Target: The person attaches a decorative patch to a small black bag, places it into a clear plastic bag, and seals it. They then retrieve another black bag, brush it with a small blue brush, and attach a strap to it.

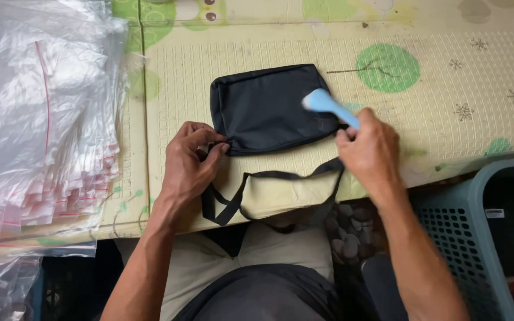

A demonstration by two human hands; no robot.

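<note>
1. Black fabric pouch (269,107) lies flat on my pale patterned mat (447,65), its strap (269,178) looping off the near edge.
2. My left hand (190,163) pinches the pouch's near-left corner.
3. My right hand (369,151) is closed around a light blue brush (328,106), its head over the pouch.
4. Clear plastic bags (37,119) are stacked to the left; a teal basket (477,226) stands at right.

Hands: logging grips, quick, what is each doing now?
Left hand: closed, pinching the black bag at its corner.
Right hand: closed on the blue brush.
</note>
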